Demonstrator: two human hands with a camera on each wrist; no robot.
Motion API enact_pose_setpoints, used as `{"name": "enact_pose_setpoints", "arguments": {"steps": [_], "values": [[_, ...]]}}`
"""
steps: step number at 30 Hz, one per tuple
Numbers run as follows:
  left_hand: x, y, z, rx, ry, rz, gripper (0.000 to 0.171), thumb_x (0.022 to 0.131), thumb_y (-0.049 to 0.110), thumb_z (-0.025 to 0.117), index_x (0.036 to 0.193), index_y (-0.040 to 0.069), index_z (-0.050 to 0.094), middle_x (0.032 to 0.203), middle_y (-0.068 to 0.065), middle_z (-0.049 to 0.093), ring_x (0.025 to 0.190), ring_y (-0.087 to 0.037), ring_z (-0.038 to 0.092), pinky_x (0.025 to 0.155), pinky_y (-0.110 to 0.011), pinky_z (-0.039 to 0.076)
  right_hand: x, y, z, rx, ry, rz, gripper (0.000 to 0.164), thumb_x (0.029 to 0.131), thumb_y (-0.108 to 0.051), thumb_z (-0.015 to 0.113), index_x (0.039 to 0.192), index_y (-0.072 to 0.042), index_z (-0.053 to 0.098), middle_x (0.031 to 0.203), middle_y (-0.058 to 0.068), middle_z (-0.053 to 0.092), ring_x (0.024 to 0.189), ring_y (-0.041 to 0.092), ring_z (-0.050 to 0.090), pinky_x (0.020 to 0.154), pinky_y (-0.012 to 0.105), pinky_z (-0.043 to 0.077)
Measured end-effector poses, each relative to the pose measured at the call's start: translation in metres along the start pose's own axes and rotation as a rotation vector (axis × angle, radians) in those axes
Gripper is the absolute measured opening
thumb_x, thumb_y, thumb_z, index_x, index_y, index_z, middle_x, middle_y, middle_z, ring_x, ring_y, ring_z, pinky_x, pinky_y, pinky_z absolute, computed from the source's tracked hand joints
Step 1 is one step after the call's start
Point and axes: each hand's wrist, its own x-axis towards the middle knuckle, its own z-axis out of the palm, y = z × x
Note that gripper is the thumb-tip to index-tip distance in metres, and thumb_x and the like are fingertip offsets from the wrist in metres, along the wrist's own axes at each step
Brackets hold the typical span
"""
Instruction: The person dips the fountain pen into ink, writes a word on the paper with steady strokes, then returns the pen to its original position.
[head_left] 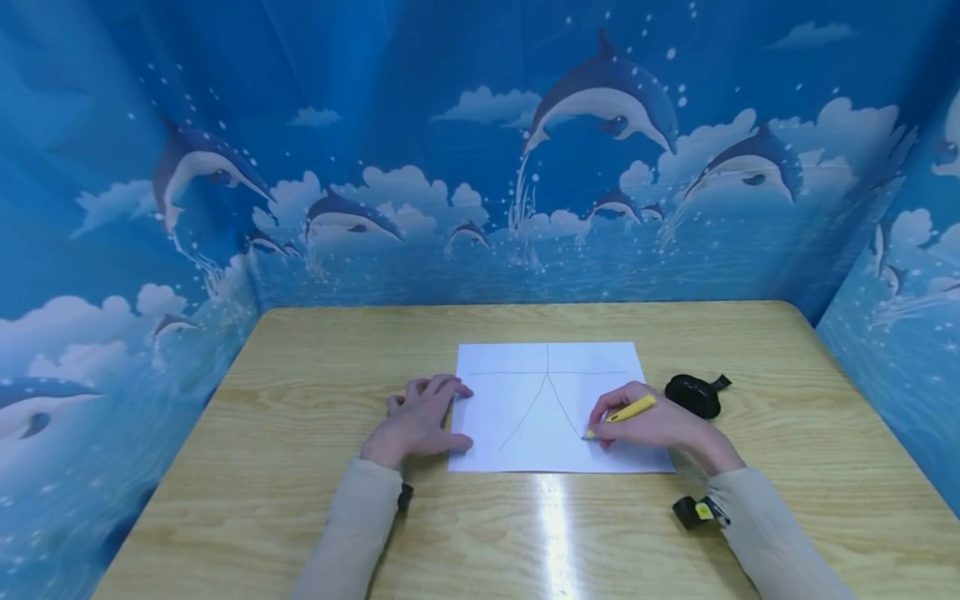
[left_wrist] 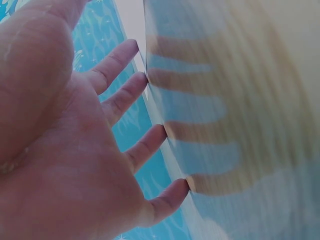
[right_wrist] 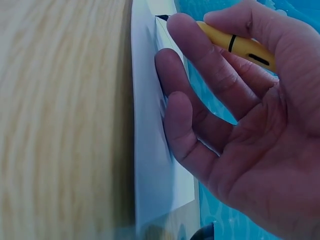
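Note:
A white sheet of paper (head_left: 517,425) lies on the wooden table, bearing a thin vertical line, a horizontal line across it, and two slanted lines spreading downward from their crossing. My right hand (head_left: 637,417) pinches a yellow pen (head_left: 632,408) between thumb and fingers, its tip at the lower end of the right slanted line. Close up in the right wrist view, the pen (right_wrist: 240,44) shows a black ring and a dark tip. At the paper's left edge rests my left hand (head_left: 423,417), fingers spread, with the thumb and index fingertip over the sheet.
A small black case (head_left: 693,396) with a short tab sits right of the paper, beyond the right forearm. The wooden table (head_left: 337,358) ends at a blue dolphin-printed curtain (head_left: 420,167) behind and at both sides. Black wrist devices (head_left: 693,511) hang by the sleeves.

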Motion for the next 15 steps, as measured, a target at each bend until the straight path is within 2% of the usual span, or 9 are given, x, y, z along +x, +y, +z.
{"name": "enact_pose_setpoints", "arguments": {"steps": [15], "values": [[-0.0011, 0.0002, -0.0002, -0.009, 0.005, 0.007, 0.066, 0.085, 0.046, 0.079, 0.143, 0.029, 0.052, 0.164, -0.002, 0.034, 0.15, -0.046, 0.024, 0.108, -0.078, 0.024, -0.0057, 0.0033, -0.0008, 0.02, -0.031, -0.016, 0.015, 0.094, -0.021, 0.071, 0.098, -0.007, 0.075, 0.082, 0.008, 0.076, 0.071, 0.016, 0.066, 0.063, 0.02, 0.046]]}}
